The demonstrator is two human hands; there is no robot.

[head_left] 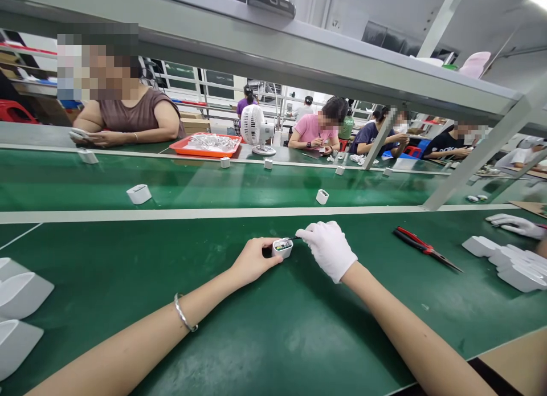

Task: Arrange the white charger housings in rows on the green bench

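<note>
My bare left hand (255, 261) grips a small white plastic housing (282, 252) from its left side, near the middle of the green table. The housing's open end faces up and shows small coloured electronic parts inside. In a white glove, my right hand (327, 250) is closed around a thin dark tool (294, 238). Its tip reaches to the housing's upper right rim. What kind of tool it is I cannot make out, since the glove hides most of it.
Red-and-black pliers (421, 245) lie to the right, before a group of white housings (508, 262). More white housings (21, 296) stand at the left edge. Beyond a pale rail (192, 215), single housings sit on a green belt (205, 185). A metal shelf (342, 48) spans overhead; co-workers sit opposite.
</note>
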